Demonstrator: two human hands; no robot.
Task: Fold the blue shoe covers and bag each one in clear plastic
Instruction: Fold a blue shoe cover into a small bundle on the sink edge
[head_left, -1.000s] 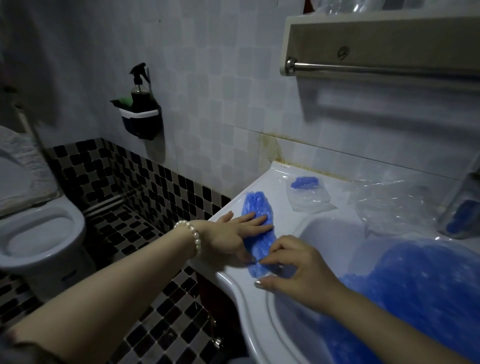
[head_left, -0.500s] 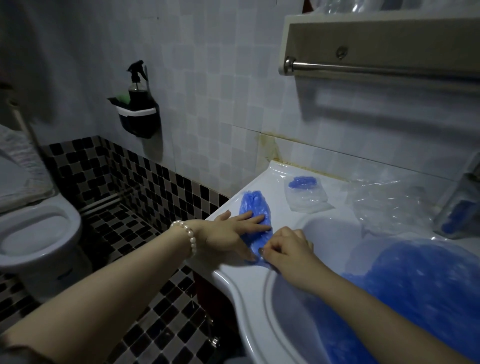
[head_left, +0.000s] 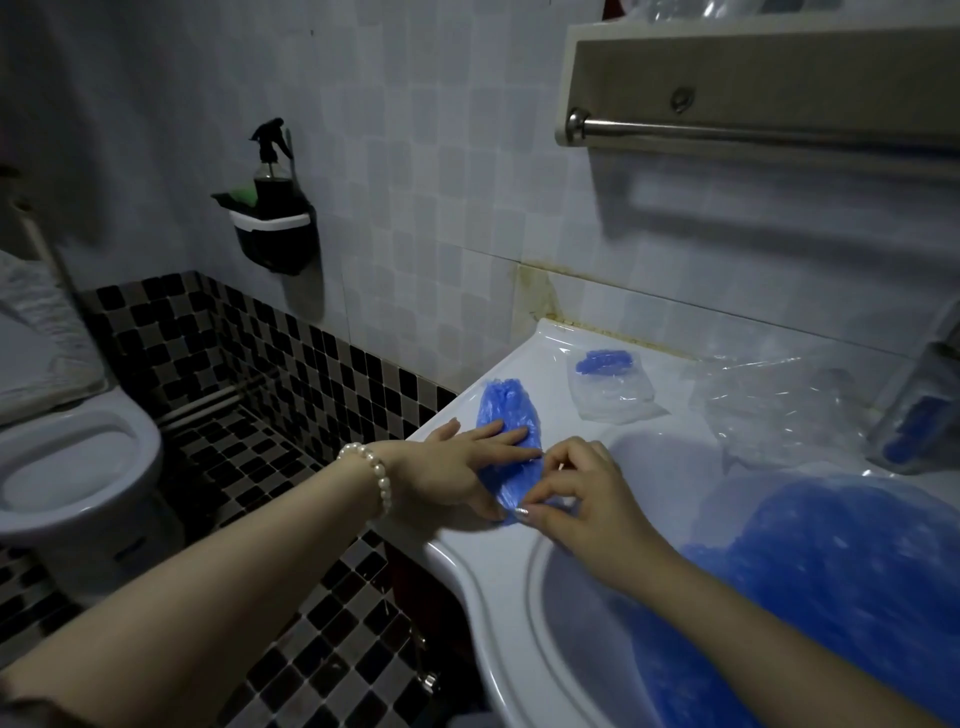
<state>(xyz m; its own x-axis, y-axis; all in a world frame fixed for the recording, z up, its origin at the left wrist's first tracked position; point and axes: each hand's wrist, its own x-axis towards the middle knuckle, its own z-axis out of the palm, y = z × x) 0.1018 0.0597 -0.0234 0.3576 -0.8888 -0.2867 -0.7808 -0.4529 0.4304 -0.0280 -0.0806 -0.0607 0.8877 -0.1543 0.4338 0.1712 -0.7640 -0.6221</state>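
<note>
Home bathroom: toilet, washbasin, tiled walls.

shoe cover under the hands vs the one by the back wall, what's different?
The shoe cover under the hands is bare and lies stretched out long on the sink rim; the bagged shoe cover is a small folded wad inside a clear plastic bag. The first is pressed flat by the left hand and pinched at its near end by the right hand; the bagged one lies untouched near the wall. Both are blue and rest on the same rim.
</note>
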